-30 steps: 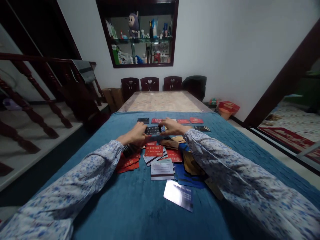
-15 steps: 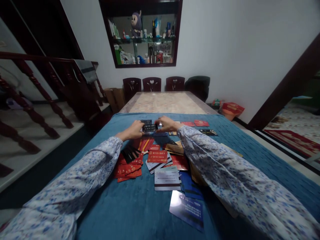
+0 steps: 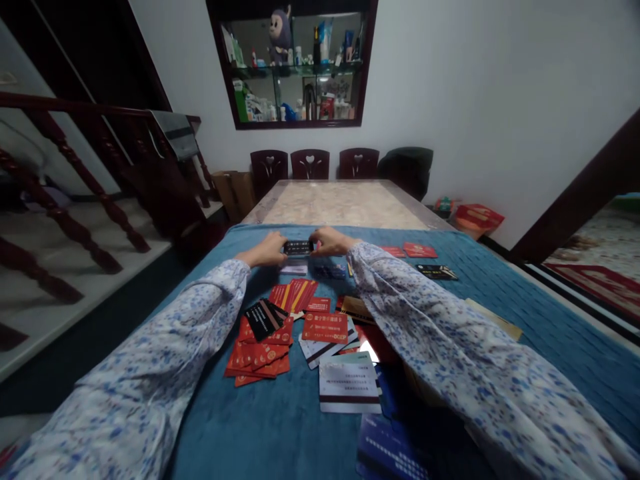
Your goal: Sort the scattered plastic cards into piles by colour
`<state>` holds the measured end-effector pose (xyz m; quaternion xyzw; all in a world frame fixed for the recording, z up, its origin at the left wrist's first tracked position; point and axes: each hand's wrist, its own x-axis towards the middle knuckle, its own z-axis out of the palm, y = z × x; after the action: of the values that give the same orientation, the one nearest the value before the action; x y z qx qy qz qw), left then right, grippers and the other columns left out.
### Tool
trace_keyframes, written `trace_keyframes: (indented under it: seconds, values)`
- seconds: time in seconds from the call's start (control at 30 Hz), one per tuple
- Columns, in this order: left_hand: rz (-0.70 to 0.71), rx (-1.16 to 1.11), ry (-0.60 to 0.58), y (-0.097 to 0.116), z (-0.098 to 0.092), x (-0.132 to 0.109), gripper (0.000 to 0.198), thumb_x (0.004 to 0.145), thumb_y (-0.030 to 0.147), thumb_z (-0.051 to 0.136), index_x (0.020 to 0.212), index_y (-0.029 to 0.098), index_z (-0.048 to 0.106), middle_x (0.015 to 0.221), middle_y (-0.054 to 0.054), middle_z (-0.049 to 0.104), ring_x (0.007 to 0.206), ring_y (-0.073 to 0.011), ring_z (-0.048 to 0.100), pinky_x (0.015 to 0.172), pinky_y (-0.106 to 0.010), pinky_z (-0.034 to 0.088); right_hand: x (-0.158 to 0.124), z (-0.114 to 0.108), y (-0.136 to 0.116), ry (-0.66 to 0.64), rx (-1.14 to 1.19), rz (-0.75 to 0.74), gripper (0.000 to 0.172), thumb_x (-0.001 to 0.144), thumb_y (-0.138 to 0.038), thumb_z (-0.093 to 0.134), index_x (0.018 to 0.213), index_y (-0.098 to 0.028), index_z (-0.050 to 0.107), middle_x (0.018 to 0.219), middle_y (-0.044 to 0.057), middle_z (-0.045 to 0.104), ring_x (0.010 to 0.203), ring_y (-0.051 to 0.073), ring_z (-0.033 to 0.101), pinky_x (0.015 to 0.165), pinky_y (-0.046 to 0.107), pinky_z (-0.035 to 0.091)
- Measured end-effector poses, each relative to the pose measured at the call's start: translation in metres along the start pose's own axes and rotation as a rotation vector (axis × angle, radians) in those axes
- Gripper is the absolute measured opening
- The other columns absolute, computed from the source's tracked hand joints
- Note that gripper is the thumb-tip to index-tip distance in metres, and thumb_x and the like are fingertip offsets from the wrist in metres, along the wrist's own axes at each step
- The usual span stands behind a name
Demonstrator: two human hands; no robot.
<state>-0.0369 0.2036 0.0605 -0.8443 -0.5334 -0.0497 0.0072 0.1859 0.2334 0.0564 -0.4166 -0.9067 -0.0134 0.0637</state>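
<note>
Crosswise, the black card [image 3: 299, 249] spans from left hand [image 3: 266, 250] to right hand [image 3: 331, 241], each pinching one end, neither nearer; its long axis roughly parallels the desk's [image 3: 333, 201] far edge, left of the middle.

A single head-worn view looks from above the near end of the table [image 3: 327, 203], facing forward along its length and slanting down. On the frame's clock face, the cabinet [image 3: 300, 125] sits at 12 o'clock, cut by the top edge, the stair railing [image 3: 113, 110] at 9 and the doorway's floor [image 3: 587, 277] at 3. Nearest the lens, the left sleeve [image 3: 165, 363] enters from 8 o'clock and the right sleeve [image 3: 450, 347] from 4. The left hand [image 3: 267, 251] and right hand [image 3: 333, 241] show farther off, near the dial's centre; the cards [image 3: 325, 328] toward 6 o'clock are closer, seen obliquely from above.
</note>
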Motion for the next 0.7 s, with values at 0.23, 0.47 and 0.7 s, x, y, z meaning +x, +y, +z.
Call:
trace_keyframes:
  seconds: [0.23,0.47,0.7]
  values:
    - [-0.036,0.042,-0.048,-0.008,0.003,0.02,0.04,0.076,0.021,0.063,0.114,0.013,0.073,0.124,-0.016,0.069,0.121,-0.0339,0.06,0.105,-0.037,0.049,0.026,0.009,0.014,-0.001,-0.008,0.014,0.039,0.08,-0.036,0.078,0.112,-0.014,0.082,0.11,0.012,0.078,0.099,0.024,0.069,0.081,0.025,0.048]
    - [-0.045,0.047,-0.068,-0.018,0.012,0.039,0.039,0.075,0.019,0.065,0.112,0.013,0.075,0.122,-0.015,0.071,0.12,-0.0331,0.062,0.106,-0.036,0.049,0.039,0.015,0.02,-0.036,0.007,0.051,0.04,0.081,-0.036,0.078,0.115,-0.014,0.082,0.117,0.014,0.077,0.106,0.027,0.07,0.085,0.027,0.05]
    - [-0.037,0.076,-0.121,-0.027,0.021,0.055,0.039,0.076,0.021,0.065,0.113,0.014,0.076,0.121,-0.012,0.074,0.119,-0.0302,0.064,0.101,-0.031,0.053,0.048,0.02,0.023,-0.121,0.006,0.103,0.043,0.082,-0.038,0.077,0.118,-0.014,0.081,0.115,0.01,0.079,0.104,0.024,0.071,0.08,0.023,0.05]
